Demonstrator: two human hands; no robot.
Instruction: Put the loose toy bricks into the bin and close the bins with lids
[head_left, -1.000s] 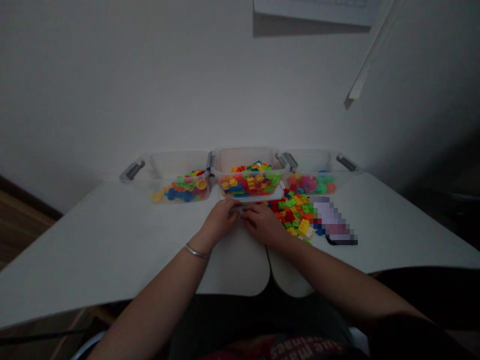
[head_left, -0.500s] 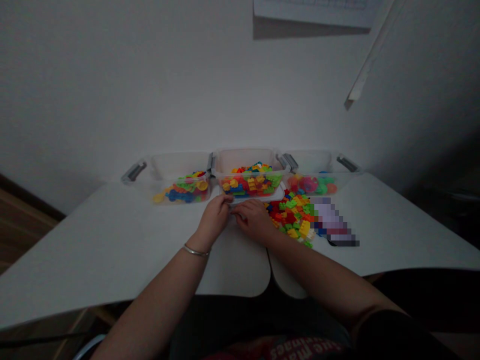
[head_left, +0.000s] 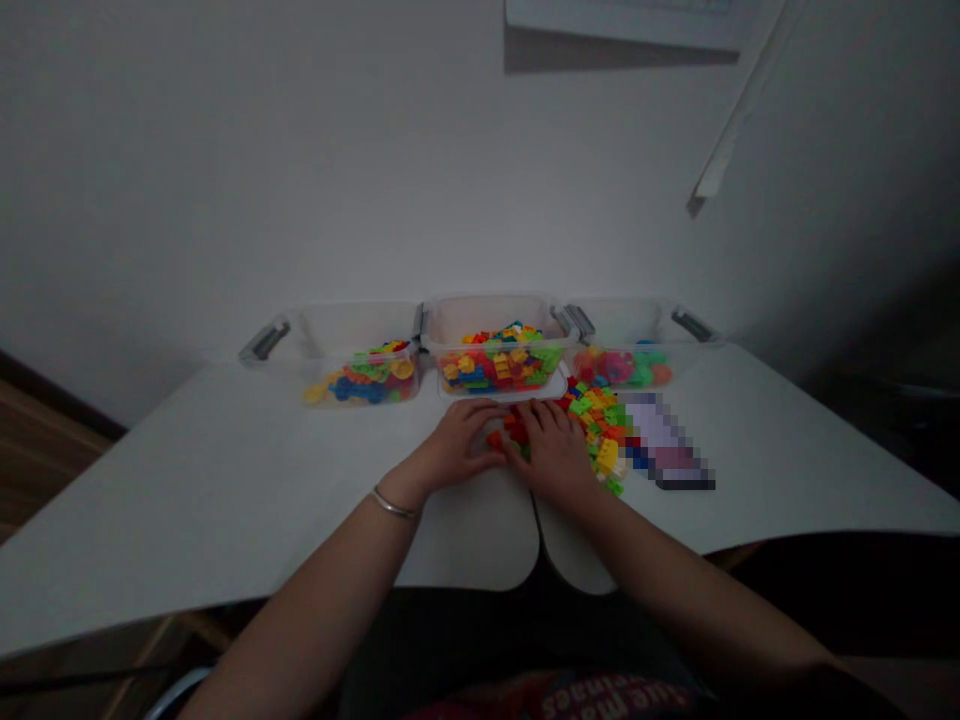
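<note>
My left hand [head_left: 457, 447] lies flat with spread fingers on the white table [head_left: 225, 470], its fingertips against a few red and orange plastic building bricks [head_left: 510, 432]. My right hand [head_left: 551, 452] rests on the left side of a loose heap of multicoloured bricks [head_left: 596, 430], fingers spread over them. No brick shows held in either hand. Three clear plastic bins with grey latches stand along the back: the left one [head_left: 352, 355], the middle one [head_left: 495, 345] and the right one [head_left: 637, 345], each holding coloured bricks.
A white lid or tray edge [head_left: 502, 392] lies in front of the middle bin. A pixelated flat object [head_left: 664, 442] lies right of the heap. A wall rises behind the table. The table's curved front edge runs close to my body.
Both hands have moved from the white edge in front of the middle bin down and right onto the bricks. Some red bricks now lie between my hands.
</note>
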